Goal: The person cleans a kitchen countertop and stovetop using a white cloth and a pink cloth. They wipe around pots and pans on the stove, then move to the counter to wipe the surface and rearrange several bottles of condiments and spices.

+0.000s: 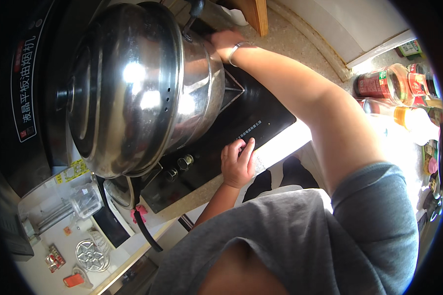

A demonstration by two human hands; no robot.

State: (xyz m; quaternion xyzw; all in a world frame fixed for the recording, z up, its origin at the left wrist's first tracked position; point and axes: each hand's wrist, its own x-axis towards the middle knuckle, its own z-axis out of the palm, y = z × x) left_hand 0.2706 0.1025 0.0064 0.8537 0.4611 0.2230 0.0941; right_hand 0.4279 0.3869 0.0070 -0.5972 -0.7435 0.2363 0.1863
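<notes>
A large lidded stainless-steel steamer pot (144, 92) stands on a black glass gas stove (269, 107). My right hand (227, 42), below a silver bangle (238, 51), reaches to the far side of the pot beside its black side handle (195, 11); its fingertips are hidden in shadow, so what they touch cannot be told. My left hand (239, 162) hovers at the stove's front edge, fingers partly curled, with nothing seen in it. Two control knobs (184, 162) lie to its left, below the pot. The lid's knob (63, 97) points toward the range hood.
A range hood panel (26, 88) rises at the left. A pan with a long black handle (147, 232) sits by a pink cloth (139, 214). Packets, a plastic container (85, 201) and a metal rack (90, 255) lie lower left. Jars and bottles (382, 84) stand at the right.
</notes>
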